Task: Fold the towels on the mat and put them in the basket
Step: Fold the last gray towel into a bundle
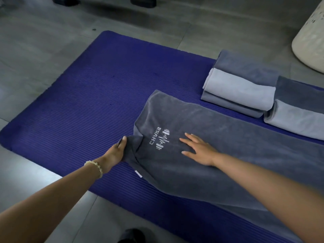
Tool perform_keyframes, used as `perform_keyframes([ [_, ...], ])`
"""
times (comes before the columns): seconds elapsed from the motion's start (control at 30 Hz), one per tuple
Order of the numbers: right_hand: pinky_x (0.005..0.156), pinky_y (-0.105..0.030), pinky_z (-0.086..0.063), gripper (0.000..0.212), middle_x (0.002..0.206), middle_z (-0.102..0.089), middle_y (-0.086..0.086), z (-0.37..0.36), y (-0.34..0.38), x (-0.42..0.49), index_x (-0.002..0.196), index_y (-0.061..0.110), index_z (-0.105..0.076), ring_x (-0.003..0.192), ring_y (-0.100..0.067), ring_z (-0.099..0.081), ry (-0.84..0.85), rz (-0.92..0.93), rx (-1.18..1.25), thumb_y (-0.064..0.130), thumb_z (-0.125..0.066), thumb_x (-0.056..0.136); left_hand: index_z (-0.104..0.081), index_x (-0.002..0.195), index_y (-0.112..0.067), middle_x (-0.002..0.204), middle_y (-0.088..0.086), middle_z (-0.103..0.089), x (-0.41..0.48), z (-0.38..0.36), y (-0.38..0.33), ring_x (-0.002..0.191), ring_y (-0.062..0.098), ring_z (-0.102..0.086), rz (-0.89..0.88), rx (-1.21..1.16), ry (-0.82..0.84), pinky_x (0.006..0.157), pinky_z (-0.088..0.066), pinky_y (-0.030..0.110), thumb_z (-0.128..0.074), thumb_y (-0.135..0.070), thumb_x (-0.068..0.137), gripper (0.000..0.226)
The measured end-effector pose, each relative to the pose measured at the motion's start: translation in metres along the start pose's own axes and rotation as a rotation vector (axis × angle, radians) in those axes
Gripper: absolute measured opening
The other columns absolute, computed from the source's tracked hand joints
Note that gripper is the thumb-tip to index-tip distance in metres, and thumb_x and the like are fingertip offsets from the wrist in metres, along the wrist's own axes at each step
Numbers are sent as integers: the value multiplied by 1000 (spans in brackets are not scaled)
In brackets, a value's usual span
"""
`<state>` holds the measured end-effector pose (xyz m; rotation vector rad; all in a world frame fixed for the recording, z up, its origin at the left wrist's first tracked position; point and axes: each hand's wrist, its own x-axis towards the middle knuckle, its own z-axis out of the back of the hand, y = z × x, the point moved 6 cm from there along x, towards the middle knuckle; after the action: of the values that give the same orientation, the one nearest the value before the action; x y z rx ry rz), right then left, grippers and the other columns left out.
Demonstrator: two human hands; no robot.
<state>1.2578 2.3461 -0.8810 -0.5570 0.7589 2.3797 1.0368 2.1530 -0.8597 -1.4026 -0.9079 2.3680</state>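
Note:
A long dark grey towel with a white embroidered logo lies spread across the blue ribbed mat. My left hand grips the towel's near left corner, which is bunched and folded over. My right hand lies flat on the towel just right of the logo, fingers straight. Two folded grey towels sit at the mat's far right: one two-toned with a light band on top, the other partly cut off by the frame edge. No basket is clearly identifiable.
Grey tiled floor surrounds the mat. A pale speckled rounded object stands on the floor at the upper right. Dark objects sit at the top edge, and a dark shoe shows at the bottom.

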Motion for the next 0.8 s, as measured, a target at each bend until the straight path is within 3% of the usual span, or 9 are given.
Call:
perform_keyframes([
  [0.03, 118, -32, -7, 62, 161, 2, 9, 2, -3, -2, 152, 35, -16, 148, -12, 3, -4, 1, 1, 50, -40, 98, -54, 130, -7, 123, 10, -63, 1, -5, -8, 115, 22, -57, 3, -41, 14, 103, -44, 37, -27, -55, 98, 63],
  [0.17, 121, -35, -10, 63, 161, 3, 10, 21, -30, -19, 152, 36, -11, 148, -11, 0, -9, -29, -4, 51, -39, 98, -54, 123, 0, 109, 11, -67, -11, -44, -61, 94, 17, -63, -10, -354, 149, 76, -50, 27, -26, -45, 102, 58],
  [0.33, 118, -30, -15, 61, 161, -1, 12, 51, -88, -79, 151, 38, -13, 147, -13, -12, 5, -98, -31, 49, -40, 98, -49, 131, 2, 126, 9, -60, -34, -114, -144, 114, 20, -59, -108, -437, 310, 82, -50, 26, -32, -42, 102, 55],
  [0.47, 117, -23, -13, 65, 160, -7, 11, 63, -152, -155, 150, 36, -17, 146, -10, -18, 4, -235, -11, 58, -36, 93, -59, 115, 1, 108, 11, -68, -64, -201, -200, 92, 16, -69, -149, -408, 409, 79, -56, 23, -42, -46, 98, 52],
  [0.57, 113, -19, -11, 62, 160, -12, 9, 59, -205, -226, 151, 32, -18, 146, -11, -18, -70, -408, 88, 51, -39, 96, -55, 122, 2, 116, 11, -65, -93, -276, -222, 105, 22, -64, -149, -349, 511, 92, -52, 37, -48, -48, 95, 57],
  [0.67, 116, -24, -11, 61, 159, -15, 7, 34, -260, -296, 152, 28, -19, 146, -12, -15, -162, -603, 260, 44, -43, 98, -58, 111, -6, 105, 7, -65, -141, -350, -241, 99, 21, -63, -120, -312, 778, 85, -52, 35, -39, -44, 99, 45],
  [0.8, 116, -36, -27, 76, 153, -34, -6, -7, -311, -376, 148, 23, -32, 140, -23, -33, -372, -827, 499, 57, -55, 84, -54, 122, -6, 115, 9, -64, -201, -433, -258, 109, 21, -61, -129, -209, 974, 86, -51, 36, -35, -45, 100, 49],
])
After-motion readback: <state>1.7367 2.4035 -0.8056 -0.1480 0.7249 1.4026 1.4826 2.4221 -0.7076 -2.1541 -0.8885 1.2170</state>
